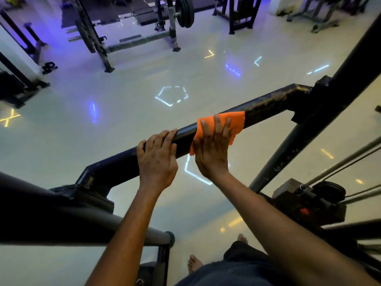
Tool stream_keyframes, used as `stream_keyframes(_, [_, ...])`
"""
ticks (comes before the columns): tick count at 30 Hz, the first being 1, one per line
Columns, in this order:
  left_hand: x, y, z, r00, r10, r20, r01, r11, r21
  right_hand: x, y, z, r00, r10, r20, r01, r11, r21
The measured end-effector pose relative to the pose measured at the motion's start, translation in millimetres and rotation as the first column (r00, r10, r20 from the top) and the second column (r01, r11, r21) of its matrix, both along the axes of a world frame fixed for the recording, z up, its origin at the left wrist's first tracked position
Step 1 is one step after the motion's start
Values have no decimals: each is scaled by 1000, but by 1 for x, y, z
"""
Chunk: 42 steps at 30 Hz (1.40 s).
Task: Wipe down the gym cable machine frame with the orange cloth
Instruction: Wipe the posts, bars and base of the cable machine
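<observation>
A black crossbar (266,106) of the cable machine frame runs from lower left to upper right, with worn, scratched paint near its right end. An orange cloth (235,120) is draped over the bar's middle. My right hand (212,149) lies flat on the cloth, fingers spread, pressing it against the bar. Just to the left of it, my left hand (157,155) curls its fingers over the bare bar and grips it.
A thick black frame tube (61,221) crosses the lower left. A slanted upright (292,147), cables and a weight stack (313,201) stand at the right. A squat rack with plates (184,11) is across the glossy floor. My bare feet (194,264) show below.
</observation>
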<state>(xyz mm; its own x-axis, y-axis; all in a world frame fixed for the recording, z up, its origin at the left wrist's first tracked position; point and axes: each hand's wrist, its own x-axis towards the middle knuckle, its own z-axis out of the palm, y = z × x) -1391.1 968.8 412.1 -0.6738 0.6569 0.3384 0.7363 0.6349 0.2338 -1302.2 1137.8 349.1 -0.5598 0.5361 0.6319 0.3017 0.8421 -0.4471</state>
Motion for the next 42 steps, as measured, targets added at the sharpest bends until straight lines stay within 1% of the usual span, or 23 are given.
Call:
stream_keyframes(1, [1,2,0,1000,5,5,-5,1000,1,-5,-14,1,1000,28,-3,-28,999,-23])
stream_keyframes(3, [3,5,1,1000,17,13,-17,1000,-4,-7,-21,2,994,104,17,-104,994,12])
stream_keyframes(4, [5,6,1,1000,22,17,-22,1000,-8,-3,-12,3,990,136,35,-138,988,64])
stream_keyframes(6, [8,8,0,999,25,28,-24,1000,-13,11,20,2,983,154,99,-173,960,219])
stream_keyframes(7, [10,9,0,999,23,28,-23,1000,-9,19,39,2,984,132,122,-162,946,281])
stream_keyframes(8, [11,11,0,999,22,25,-22,1000,-3,26,57,4,986,102,131,-138,944,301])
stream_keyframes(9, [12,12,1,1000,21,19,-21,1000,-1,31,73,7,989,71,130,-106,953,285])
stream_keyframes(11, [13,14,2,1000,22,14,-21,1000,-6,34,85,13,993,40,113,-61,980,192])
stream_keyframes(13, [15,18,2,999,35,17,-35,999,-7,26,67,17,996,43,83,-52,993,102])
stream_keyframes(15, [20,24,2,998,51,29,-51,999,13,17,45,16,994,83,73,-87,995,56])
stream_keyframes(17, [23,33,3,998,48,39,-49,998,29,16,41,13,981,171,96,-179,981,82])
stream_keyframes(19, [27,48,4,998,52,42,-54,998,27,27,75,16,954,256,157,-285,935,210])
stream_keyframes(21, [36,63,4,996,70,51,-72,997,27,45,124,16,953,241,185,-289,907,306])
stream_keyframes(22, [41,71,3,996,73,52,-75,997,30,54,149,18,964,201,174,-246,922,298])
stream_keyframes(24, [47,85,3,996,78,49,-80,996,35,66,181,20,979,129,158,-163,960,228])
stream_keyframes(27, [57,108,5,992,113,56,-115,993,37,57,162,20,985,108,133,-128,980,152])
stream_keyframes(30, [70,134,8,990,119,79,-123,991,46,45,128,19,972,208,111,-218,972,92])
stream_keyframes(32, [72,146,8,990,121,75,-125,991,54,45,143,19,952,280,126,-299,938,177])
stream_keyframes(34, [73,151,7,988,144,59,-148,988,52,53,181,20,933,319,165,-355,890,284])
stream_keyframes(35, [75,153,5,986,160,53,-163,985,56,60,201,21,932,317,173,-357,884,303])
stream_keyframes(38, [80,159,1,980,196,32,-198,978,72,78,241,22,961,244,132,-269,935,230])
stream_keyframes(40, [81,164,0,976,218,9,-218,975,43,74,231,22,973,200,115,-218,961,169])
stream_keyframes(42, [82,168,-1,972,236,2,-236,972,10,64,202,22,973,202,109,-214,971,107])
